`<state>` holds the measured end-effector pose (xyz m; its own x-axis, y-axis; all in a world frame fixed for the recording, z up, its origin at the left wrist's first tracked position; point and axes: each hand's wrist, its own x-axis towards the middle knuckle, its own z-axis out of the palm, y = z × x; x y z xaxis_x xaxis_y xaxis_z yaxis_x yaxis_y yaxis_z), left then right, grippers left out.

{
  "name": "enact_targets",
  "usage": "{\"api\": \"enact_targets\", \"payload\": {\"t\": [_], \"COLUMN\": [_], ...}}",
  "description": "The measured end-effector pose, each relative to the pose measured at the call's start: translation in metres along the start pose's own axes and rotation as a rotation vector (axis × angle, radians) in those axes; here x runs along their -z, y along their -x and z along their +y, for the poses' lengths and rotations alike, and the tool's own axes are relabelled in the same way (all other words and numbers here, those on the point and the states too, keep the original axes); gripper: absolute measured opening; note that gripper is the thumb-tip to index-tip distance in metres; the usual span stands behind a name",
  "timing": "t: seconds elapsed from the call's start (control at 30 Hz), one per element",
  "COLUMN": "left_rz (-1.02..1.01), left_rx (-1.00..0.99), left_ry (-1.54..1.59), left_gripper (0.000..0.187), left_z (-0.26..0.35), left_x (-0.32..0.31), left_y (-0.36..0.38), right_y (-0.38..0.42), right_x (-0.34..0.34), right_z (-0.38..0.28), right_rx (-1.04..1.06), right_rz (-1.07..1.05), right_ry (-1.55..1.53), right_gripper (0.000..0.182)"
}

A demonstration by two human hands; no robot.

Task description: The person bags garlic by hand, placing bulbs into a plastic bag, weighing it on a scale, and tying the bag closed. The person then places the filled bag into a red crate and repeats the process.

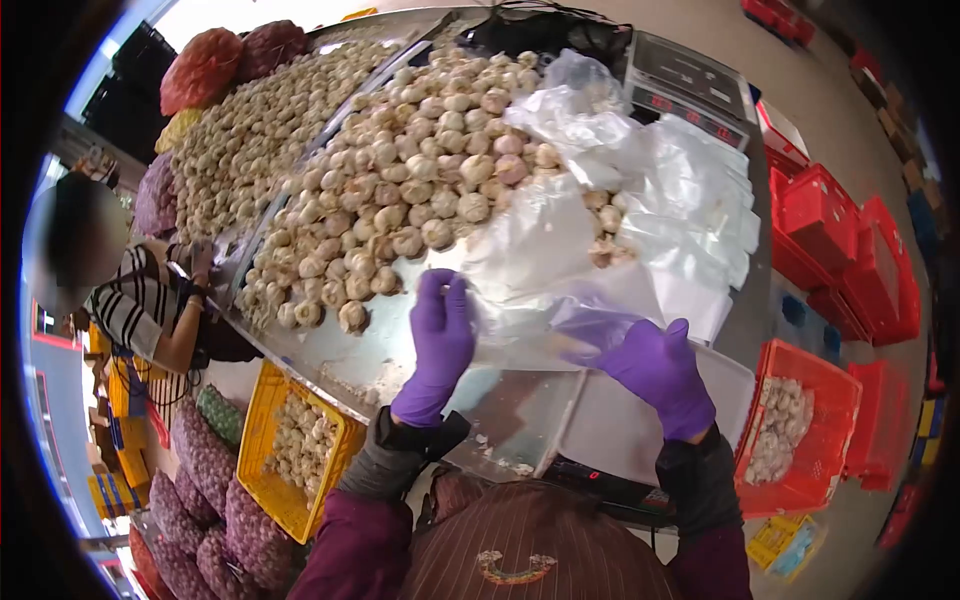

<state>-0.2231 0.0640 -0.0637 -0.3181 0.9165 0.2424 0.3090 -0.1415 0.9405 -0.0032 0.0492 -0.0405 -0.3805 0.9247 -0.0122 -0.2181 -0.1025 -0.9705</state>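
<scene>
- Holding a clear plastic bag [525,325] between both purple-gloved hands, above the near part of the bench [395,315].
- Left hand [443,340]: upright, fingers close together, at the bag's left side; can't tell how firm the grip is.
- Right hand [660,375]: thumb raised, fingers reaching left, seen through the film; can't tell if pinched shut.
- Garlic heap [430,160]: spreads from the bench's far edge toward the middle, beyond the left hand; a few bulbs [605,220] sit apart, right of it, beside film.
- Bag stack [695,200]: lies flat along the bench's right edge; crumpled film [575,110] left of its far end.
- Far scale [690,80]: far right corner, red digits lit.
- Near scale [650,405]: near edge, right side, pale pan, display reads 0.
- Yellow crate [300,450] with garlic: off the near left; red crate [800,430], also garlic: off the near right.
- Co-worker [140,300] in striped top: left edge, hands by another garlic pile [270,120].
</scene>
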Motion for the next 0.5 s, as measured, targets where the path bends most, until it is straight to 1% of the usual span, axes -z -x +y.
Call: {"api": "enact_targets", "payload": {"t": [0.03,0.07,0.1,0.13,0.17,0.2,0.23,0.27,0.3,0.33,0.37,0.4,0.43,0.47,0.5], "left_rz": [-0.045,-0.125,-0.114,-0.079,-0.038,0.005,0.257,0.476,0.618,0.566,0.344,0.116,0.108,0.33,0.357], "left_rx": [-0.038,-0.068,-0.053,-0.113,-0.177,-0.244,-0.224,-0.246,-0.128,0.049,-0.172,-0.397,-0.363,-0.124,0.026], "left_ry": [-0.078,-0.114,-0.127,-0.199,-0.263,-0.327,-0.535,-0.544,-0.852,-1.145,-1.231,-1.283,-1.319,-1.162,-0.813], "left_gripper": [0.003,0.006,0.006,0.012,0.019,0.025,0.032,0.034,0.036,0.039,0.039,0.041,0.049,0.052,0.053], "left_z": [-0.015,-0.026,-0.041,-0.064,-0.091,-0.116,-0.141,-0.177,-0.211,-0.22,-0.299,-0.371,-0.385,-0.39,-0.351], "left_x": [0.007,0.011,0.03,0.05,0.069,0.09,0.14,0.198,0.259,0.296,0.354,0.409,0.39,0.359,0.32], "left_y": [0.001,0.01,0.005,-0.005,-0.021,-0.043,-0.083,-0.118,-0.141,-0.152,-0.165,-0.178,-0.183,-0.18,-0.173], "right_y": [-0.01,-0.02,-0.027,-0.034,-0.036,-0.037,-0.031,-0.02,-0.007,0.005,0.018,0.035,0.048,0.061,0.073], "right_x": [-0.023,-0.04,-0.055,-0.07,-0.072,-0.071,-0.068,-0.058,-0.045,-0.036,-0.028,-0.022,-0.016,-0.01,-0.005], "right_z": [0.005,0.016,0.031,0.041,0.043,0.045,0.048,0.056,0.065,0.064,0.061,0.06,0.061,0.062,0.063], "right_rx": [-0.252,-0.27,-0.31,-0.34,-0.298,-0.31,-0.326,-0.189,-0.043,-0.111,-0.178,-0.177,-0.188,-0.199,-0.22], "right_rz": [0.184,0.163,0.306,0.448,0.458,0.588,0.721,0.776,0.831,0.914,0.999,1.016,1.028,1.04,1.125], "right_ry": [-0.567,-0.569,-0.298,-0.023,0.111,0.11,0.107,0.243,0.375,0.316,0.255,0.346,0.396,0.446,0.331], "right_gripper": [0.027,0.027,0.023,0.022,0.024,0.024,0.025,0.025,0.024,0.026,0.027,0.029,0.03,0.031,0.033]}}
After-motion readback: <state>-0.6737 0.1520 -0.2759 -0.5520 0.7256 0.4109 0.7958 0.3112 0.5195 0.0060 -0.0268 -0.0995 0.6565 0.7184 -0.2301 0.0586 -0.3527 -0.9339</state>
